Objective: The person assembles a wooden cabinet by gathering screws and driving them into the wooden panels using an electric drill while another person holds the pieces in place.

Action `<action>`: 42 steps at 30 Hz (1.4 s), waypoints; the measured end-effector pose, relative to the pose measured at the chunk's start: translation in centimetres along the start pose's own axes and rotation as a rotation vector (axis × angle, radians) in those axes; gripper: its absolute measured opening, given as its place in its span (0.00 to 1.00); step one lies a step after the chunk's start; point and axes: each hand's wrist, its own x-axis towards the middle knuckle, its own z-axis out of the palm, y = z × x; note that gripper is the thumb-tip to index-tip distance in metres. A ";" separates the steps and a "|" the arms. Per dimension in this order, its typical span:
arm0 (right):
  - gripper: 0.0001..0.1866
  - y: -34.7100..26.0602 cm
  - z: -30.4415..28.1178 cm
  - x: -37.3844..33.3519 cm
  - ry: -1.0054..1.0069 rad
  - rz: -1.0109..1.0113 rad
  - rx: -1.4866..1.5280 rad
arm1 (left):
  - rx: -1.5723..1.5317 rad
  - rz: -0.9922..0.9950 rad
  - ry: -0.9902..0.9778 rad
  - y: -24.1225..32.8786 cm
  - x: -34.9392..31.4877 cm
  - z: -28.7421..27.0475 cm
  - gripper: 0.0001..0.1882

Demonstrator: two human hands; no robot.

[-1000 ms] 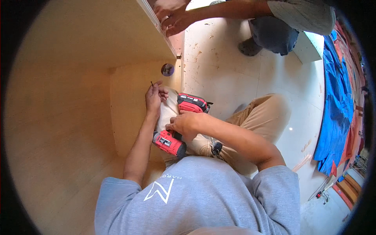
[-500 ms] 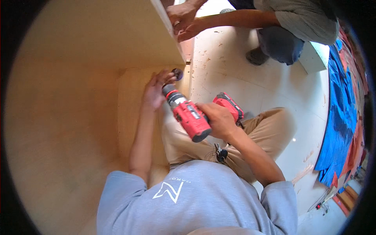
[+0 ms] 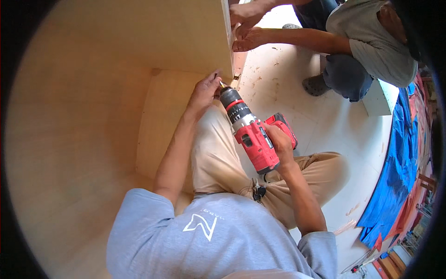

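Observation:
My right hand (image 3: 279, 139) is wrapped round the grip of a red and black cordless drill (image 3: 254, 142). The drill points up and to the left, toward the corner of a pale wooden panel (image 3: 186, 37). A short brass-coloured bit (image 3: 222, 85) sticks out of its black chuck. Right at the bit's tip, my left hand (image 3: 204, 94) has its fingers pinched together. Something small and dark shows at those fingertips, too small to name.
Pale wooden boards (image 3: 69, 139) enclose my left side. Across from me, a crouching person's hands (image 3: 248, 39) rest at the panel's edge. A pale box (image 3: 380, 98) stands by that person on the white floor (image 3: 297, 79), which has scattered shavings. Blue sheeting (image 3: 395, 158) lies at right.
My left fingers, spread beside the chuck before, are now pinched at the bit's tip. The dark round thing near them no longer shows. The drill sits farther right in the picture.

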 end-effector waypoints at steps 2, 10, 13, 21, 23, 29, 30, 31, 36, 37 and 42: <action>0.19 0.3 -0.3 0.0 0.010 0.015 0.024 | 0.212 0.093 -0.002 0.6 -0.4 0.0 0.20; 0.16 1.2 0.8 -0.5 0.012 0.203 0.160 | -0.088 0.024 -0.001 0.0 -3.0 -1.5 0.18; 0.15 1.4 0.8 -0.4 0.043 0.181 0.180 | -0.202 0.015 0.133 -0.5 -3.3 -3.4 0.17; 0.13 1.8 0.7 -0.6 0.053 0.131 0.151 | -0.438 -0.080 -0.135 -1.2 -3.3 -4.7 0.15; 0.13 0.5 0.0 -0.2 0.016 0.158 0.183 | -0.472 -0.182 -0.348 -0.9 -2.5 -4.6 0.15; 0.14 0.0 0.1 -0.1 0.006 0.134 0.188 | -0.725 -0.093 0.067 1.4 -0.7 2.2 0.15; 0.14 0.2 0.3 -0.1 0.040 0.102 0.170 | -0.733 -0.099 0.095 2.2 -0.8 3.1 0.14; 0.14 0.2 0.4 -0.1 0.038 0.099 0.170 | -0.742 -0.105 0.120 2.7 -0.8 3.5 0.15; 0.14 0.6 0.5 -0.3 0.047 0.076 0.100 | -0.674 -0.140 -0.003 2.1 0.5 3.3 0.14; 0.14 0.7 0.5 -0.4 0.048 0.077 0.099 | -0.708 -0.127 -0.018 1.9 0.6 3.3 0.14; 0.13 0.5 0.7 -0.2 0.098 0.049 0.115 | -0.780 -0.105 -0.012 1.4 0.6 3.2 0.15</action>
